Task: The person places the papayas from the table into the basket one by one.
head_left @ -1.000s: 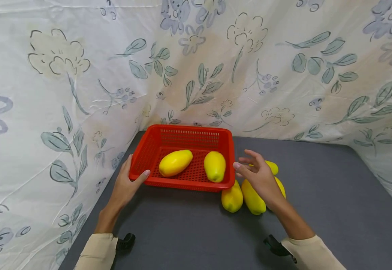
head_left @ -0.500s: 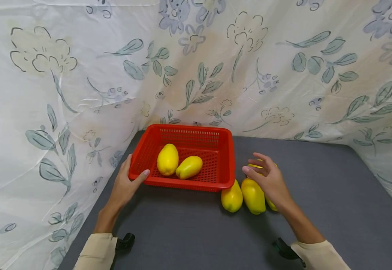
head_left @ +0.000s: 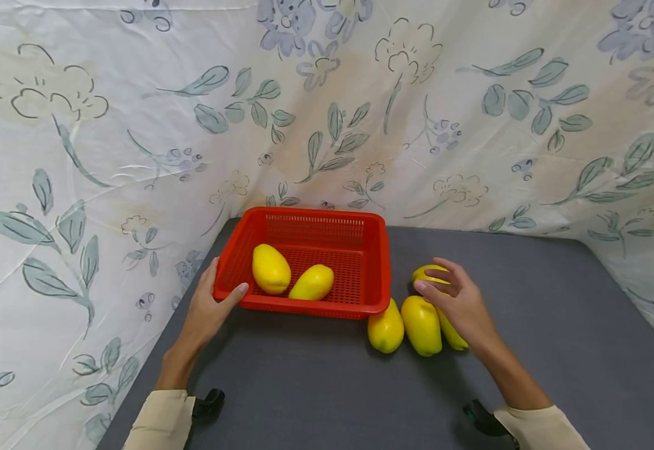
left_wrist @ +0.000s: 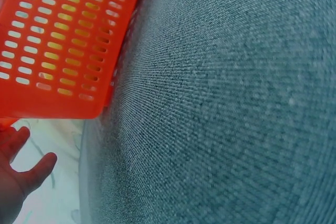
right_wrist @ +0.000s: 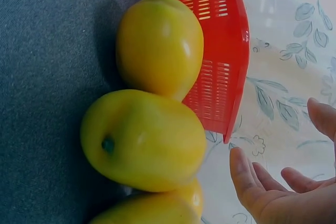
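Note:
A red plastic basket (head_left: 302,305) with slotted sides holds two yellow oval fruits, one upright-looking fruit (head_left: 271,269) at left and a slanted one (head_left: 312,282) beside it. At the basket's front left corner is my left hand (head_left: 209,309), fingers along the side and thumb by the front rim; in the left wrist view the thumb stands apart from the plastic. My right hand (head_left: 459,303) hovers with nothing in it over yellow fruits right of the basket. Nearest the basket lies one fruit (head_left: 386,328), then another (head_left: 422,326), with others partly hidden by the hand.
The grey cloth-covered table (head_left: 304,381) spreads in front of the basket and to the right. A floral curtain (head_left: 327,112) hangs behind and along the left side. Each wrist carries a dark camera mount (head_left: 209,405).
Both fruits in the basket have shifted left and turned. My right hand has drawn away rightward from the basket's edge, uncovering more of the loose fruits. The left hand has barely moved.

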`<state>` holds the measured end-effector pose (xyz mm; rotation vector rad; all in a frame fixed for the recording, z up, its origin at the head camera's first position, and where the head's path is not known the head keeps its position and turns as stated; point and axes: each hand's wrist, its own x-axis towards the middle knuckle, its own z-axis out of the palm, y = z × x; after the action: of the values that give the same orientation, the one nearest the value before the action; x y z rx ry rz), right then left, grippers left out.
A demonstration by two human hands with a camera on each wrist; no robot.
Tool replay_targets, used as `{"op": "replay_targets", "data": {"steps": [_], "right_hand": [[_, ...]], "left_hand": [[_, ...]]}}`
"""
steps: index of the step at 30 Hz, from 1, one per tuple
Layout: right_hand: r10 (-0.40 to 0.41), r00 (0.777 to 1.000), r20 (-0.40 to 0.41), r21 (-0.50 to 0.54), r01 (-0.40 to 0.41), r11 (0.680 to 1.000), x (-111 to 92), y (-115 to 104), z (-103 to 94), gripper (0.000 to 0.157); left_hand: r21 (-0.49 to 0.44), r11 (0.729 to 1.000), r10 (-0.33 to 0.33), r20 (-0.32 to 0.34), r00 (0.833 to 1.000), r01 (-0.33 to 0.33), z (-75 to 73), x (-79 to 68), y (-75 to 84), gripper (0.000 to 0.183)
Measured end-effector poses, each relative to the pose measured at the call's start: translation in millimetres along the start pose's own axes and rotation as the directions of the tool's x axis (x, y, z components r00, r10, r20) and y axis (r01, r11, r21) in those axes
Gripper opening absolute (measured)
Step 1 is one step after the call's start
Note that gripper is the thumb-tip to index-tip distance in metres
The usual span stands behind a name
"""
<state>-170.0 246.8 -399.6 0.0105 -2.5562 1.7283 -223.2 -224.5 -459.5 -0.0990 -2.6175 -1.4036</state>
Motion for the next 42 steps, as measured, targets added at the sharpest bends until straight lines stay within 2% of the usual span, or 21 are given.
{"op": "replay_targets", "data": {"steps": [10, 28, 35, 42], "right_hand": [[-0.031, 0.999, -0.017, 0.004, 0.031, 1.000, -1, 7, -9.0, 0.076], [-0.016, 0.999, -0.041, -0.057, 0.014, 0.998, -3, 24, -28.3, 0.078], [0.017, 0.999, -0.042, -0.043, -0.019, 0.999, -3, 29, -37.6, 0.081], [0.026, 0.997, -0.069, -0.111, -0.033, 0.993, -8, 36, -45.6, 0.083]], "left_hand": [[0.005, 1.000, 0.020, -0.014, 1.000, -0.020, 1.6, 2.3, -1.7, 0.099], [-0.002, 1.000, -0.016, -0.001, 1.000, 0.016, 1.8, 2.7, 0.1, 0.102], [-0.006, 1.000, -0.013, -0.005, 1.000, 0.013, 2.8, 3.9, 0.9, 0.102], [-0.013, 1.000, -0.009, -0.014, 1.000, 0.009, 4.6, 2.3, 0.0, 0.102]]}}
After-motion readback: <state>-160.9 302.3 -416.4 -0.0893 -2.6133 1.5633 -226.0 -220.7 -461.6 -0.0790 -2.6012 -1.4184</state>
